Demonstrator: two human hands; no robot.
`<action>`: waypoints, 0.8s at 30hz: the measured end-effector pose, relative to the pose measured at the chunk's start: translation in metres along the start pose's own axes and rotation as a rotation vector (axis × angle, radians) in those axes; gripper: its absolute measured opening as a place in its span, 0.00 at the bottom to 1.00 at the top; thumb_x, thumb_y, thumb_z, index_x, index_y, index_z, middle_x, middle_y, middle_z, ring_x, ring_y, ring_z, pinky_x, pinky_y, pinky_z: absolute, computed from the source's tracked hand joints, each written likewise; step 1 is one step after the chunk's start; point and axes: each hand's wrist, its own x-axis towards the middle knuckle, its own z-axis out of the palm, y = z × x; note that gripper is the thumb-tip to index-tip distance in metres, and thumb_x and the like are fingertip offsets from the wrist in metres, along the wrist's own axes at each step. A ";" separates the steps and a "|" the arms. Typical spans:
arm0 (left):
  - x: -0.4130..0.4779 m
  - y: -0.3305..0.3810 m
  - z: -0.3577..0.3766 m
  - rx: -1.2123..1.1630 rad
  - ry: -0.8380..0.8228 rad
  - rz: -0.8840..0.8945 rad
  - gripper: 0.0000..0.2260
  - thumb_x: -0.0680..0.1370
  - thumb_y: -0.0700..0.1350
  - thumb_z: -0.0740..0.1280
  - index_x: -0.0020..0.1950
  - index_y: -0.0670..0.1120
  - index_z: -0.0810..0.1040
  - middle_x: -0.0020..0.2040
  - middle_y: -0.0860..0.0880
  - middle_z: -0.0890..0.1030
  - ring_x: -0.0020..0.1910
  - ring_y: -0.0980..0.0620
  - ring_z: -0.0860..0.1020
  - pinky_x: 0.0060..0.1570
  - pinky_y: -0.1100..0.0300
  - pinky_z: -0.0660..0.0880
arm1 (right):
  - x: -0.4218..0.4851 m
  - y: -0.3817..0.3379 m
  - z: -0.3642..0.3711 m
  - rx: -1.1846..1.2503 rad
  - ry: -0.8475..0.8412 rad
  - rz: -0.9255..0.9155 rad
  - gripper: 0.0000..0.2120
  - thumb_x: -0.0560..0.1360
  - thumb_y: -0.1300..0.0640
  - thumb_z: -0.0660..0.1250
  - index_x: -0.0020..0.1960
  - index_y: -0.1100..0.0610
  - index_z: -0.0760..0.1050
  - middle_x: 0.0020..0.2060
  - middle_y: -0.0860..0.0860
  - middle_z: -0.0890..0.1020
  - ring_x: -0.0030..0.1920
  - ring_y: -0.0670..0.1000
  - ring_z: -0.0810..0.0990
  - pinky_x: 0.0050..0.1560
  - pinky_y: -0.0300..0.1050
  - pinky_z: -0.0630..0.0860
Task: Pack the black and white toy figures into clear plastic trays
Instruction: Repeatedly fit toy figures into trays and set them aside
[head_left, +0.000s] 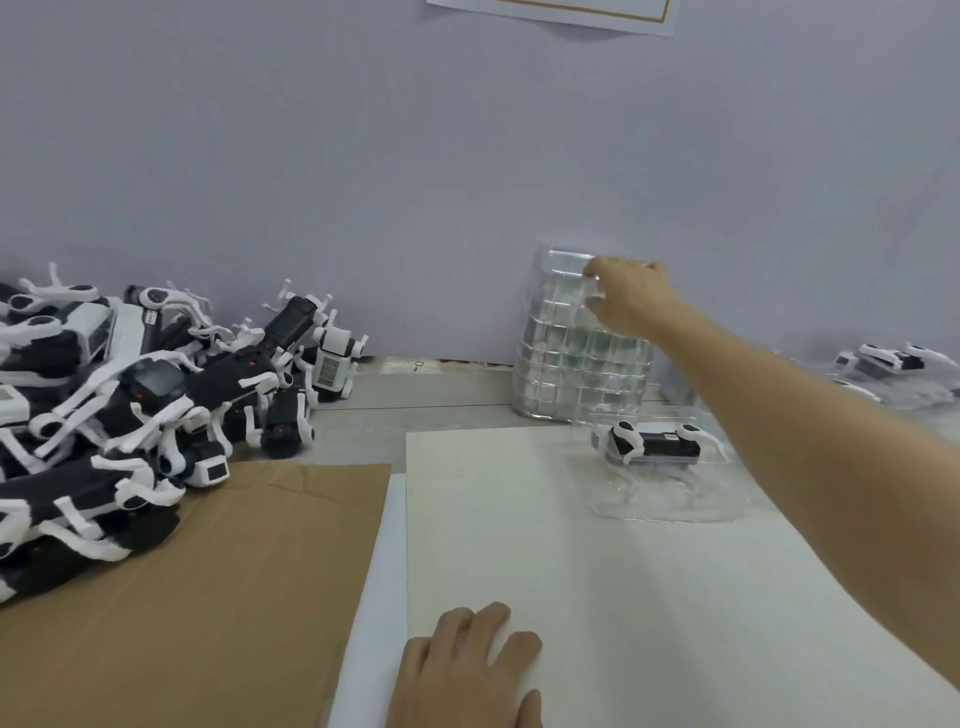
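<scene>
- The stack of clear trays (576, 358) is standing on the grey tabletop (431, 400), right against the pale wall (363, 156).
- The right hand (631, 299) is holding the top of that stack. Its grip is narrow, with the fingers and thumb pinching the uppermost tray's edge, and the bare forearm is crossing in from the stack's right.
- The left hand (467, 670) is lying well in front of the stack, at the near edge of the view. Its grip is wide and holding nothing, with the fingers resting flat on a white sheet (571, 571).
- That white sheet is covering the tabletop in front of the stack.
- A single clear tray (670, 501) is sitting just in front of the stack and slightly to its right, on the far part of the sheet. One black and white toy figure (652, 441) is lying on its side in it.
- A tangled pile of toy figures (130, 405) is lying well to the left of the stack, spilling onto a sheet of brown cardboard (208, 597).
- One upright figure (335, 358) is standing at the edge of the pile nearest the stack.
- More packed figures (893, 364) are lying in clear plastic to the right of the stack, beyond the forearm, but they are too blurred to count.
</scene>
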 end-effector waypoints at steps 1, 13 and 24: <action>0.001 -0.001 0.001 0.007 -0.001 0.005 0.24 0.40 0.62 0.78 0.33 0.60 0.82 0.41 0.58 0.84 0.44 0.56 0.67 0.32 0.68 0.74 | 0.005 0.000 0.000 0.035 0.024 0.013 0.17 0.80 0.55 0.63 0.68 0.54 0.71 0.64 0.55 0.78 0.65 0.58 0.75 0.65 0.54 0.62; -0.005 0.003 -0.005 -0.117 -0.034 -0.031 0.14 0.54 0.61 0.70 0.37 0.61 0.82 0.44 0.62 0.82 0.47 0.60 0.70 0.34 0.70 0.70 | -0.054 -0.028 -0.054 0.315 0.384 -0.068 0.16 0.80 0.59 0.65 0.67 0.56 0.76 0.57 0.55 0.80 0.57 0.59 0.78 0.63 0.55 0.69; -0.001 0.014 -0.056 -1.178 0.088 -0.431 0.12 0.77 0.58 0.61 0.54 0.58 0.81 0.49 0.54 0.85 0.44 0.53 0.82 0.44 0.63 0.73 | -0.282 -0.114 -0.025 1.052 0.446 -0.017 0.13 0.79 0.50 0.67 0.62 0.49 0.78 0.44 0.41 0.80 0.44 0.44 0.78 0.41 0.30 0.71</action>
